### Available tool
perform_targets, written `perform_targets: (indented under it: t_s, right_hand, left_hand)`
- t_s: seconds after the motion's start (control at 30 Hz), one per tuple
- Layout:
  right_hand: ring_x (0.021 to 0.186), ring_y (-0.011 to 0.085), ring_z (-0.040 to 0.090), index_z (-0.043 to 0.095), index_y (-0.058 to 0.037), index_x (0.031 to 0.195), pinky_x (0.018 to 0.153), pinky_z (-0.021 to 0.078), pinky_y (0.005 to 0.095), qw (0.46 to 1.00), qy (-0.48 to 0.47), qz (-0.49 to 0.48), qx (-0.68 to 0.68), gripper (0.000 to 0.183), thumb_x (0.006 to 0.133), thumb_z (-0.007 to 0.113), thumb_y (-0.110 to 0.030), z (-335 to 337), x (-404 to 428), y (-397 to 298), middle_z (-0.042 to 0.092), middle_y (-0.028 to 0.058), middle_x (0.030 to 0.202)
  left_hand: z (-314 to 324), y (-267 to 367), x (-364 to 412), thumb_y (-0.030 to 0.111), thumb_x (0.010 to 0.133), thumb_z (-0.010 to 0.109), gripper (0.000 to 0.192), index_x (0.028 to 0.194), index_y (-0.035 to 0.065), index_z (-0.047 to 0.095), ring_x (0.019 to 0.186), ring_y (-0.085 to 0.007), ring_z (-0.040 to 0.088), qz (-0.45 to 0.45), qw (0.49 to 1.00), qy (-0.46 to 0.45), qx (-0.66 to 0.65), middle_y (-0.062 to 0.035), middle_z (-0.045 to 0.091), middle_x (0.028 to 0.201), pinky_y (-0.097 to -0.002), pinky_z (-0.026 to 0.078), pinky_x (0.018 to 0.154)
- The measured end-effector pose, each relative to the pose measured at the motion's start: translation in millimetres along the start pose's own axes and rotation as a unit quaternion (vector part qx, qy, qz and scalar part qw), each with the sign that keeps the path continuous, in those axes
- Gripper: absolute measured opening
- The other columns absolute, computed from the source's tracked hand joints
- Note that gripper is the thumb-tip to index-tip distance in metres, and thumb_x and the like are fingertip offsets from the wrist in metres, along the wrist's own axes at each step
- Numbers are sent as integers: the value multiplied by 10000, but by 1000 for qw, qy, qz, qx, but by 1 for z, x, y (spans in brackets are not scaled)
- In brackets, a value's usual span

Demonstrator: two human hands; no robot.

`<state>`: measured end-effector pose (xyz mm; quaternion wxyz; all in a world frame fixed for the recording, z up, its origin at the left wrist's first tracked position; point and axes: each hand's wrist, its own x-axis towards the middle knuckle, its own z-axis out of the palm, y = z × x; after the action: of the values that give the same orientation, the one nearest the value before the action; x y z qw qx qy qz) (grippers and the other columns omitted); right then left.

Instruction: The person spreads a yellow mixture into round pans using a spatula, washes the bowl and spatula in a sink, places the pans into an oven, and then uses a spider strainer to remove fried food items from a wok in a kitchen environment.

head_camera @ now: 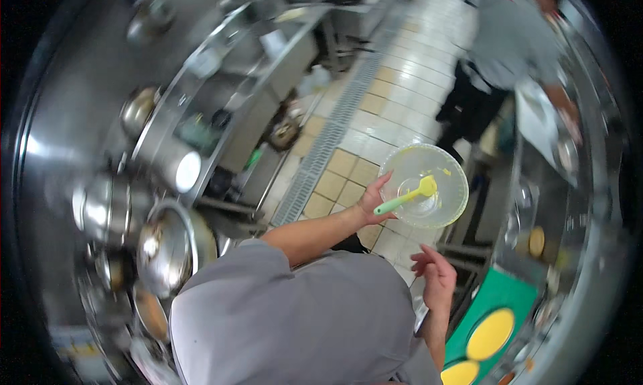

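Observation:
My left hand (376, 200) grips a round translucent plastic bowl (454, 196) by its left side, out over the tiled floor. A spatula (409, 196) with a pale green handle and a yellow-smeared head lies across the bowl, its handle resting over the rim beside my fingers. Yellow residue clings to the bowl's inner wall. Below the bowl, at the right, my right hand (438, 277) is in the air with its fingers loosely curled and apart, holding nothing. Two yellow rounds (491, 334) sit on a green mat (512, 289) at the lower right.
A co-worker (517, 38) stands at the right-hand counter (507, 204), upper right. Steel sinks (241, 96) line the left side, with metal pots (108, 212) and a large steel basin (168, 249) nearer me. A drain grate (326, 139) runs along the tiled floor.

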<state>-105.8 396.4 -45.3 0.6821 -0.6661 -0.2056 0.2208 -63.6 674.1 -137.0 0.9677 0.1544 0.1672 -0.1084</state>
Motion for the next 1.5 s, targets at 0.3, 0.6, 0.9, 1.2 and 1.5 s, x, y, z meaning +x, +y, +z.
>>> perform_targets:
  t_s: [0.3, 0.6, 0.9, 1.2, 1.5]
  right_hand:
    - [750, 79, 602, 629, 41, 1304, 656, 489, 239, 980, -127, 61, -141, 433, 1093, 508, -317, 130, 191, 21, 716, 47, 968]
    - [758, 88, 622, 652, 27, 1277, 668, 514, 258, 887, -387, 18, -253, 395, 1044, 603, -288, 462, 413, 56, 698, 36, 912]
    - [946, 296, 674, 578, -13, 1221, 824, 601, 435, 799, -399, 444, 76, 297, 986, 665, -174, 807, 632, 239, 649, 134, 1075]
    - [1045, 351, 637, 616, -47, 1222, 799, 621, 515, 832, -228, 455, -222, 301, 943, 675, -143, 969, 691, 450, 610, 194, 1187]
    - [618, 211, 517, 564, -48, 1153, 511, 441, 396, 812, -340, 441, -176, 314, 846, 605, 2, 989, 738, 381, 567, 98, 854]
  left_hand:
    - [-151, 211, -207, 476, 1009, 553, 566, 1448, 124, 499, 1117, -317, 667, 384, 906, 131, -119, -88, 662, 1281, -577, 494, 1007]
    - [-300, 338, -367, 353, 1016, 575, 421, 1390, 163, 537, 1150, -301, 658, 554, 786, 213, -171, -89, 651, 1298, -528, 565, 915]
    - [-286, 379, -399, 386, 960, 630, 724, 1606, 302, 315, 1300, -379, 523, 680, 650, 281, -191, -178, 452, 1545, -556, 382, 1113]
    - [-268, 441, -328, 421, 951, 627, 853, 1651, 304, 154, 1377, -449, 454, 677, 541, 414, -279, -268, 320, 1596, -607, 367, 1143]
    - [-293, 504, -298, 316, 960, 597, 809, 1653, 279, 182, 1375, -398, 466, 608, 555, 463, -328, -224, 327, 1604, -543, 364, 1161]
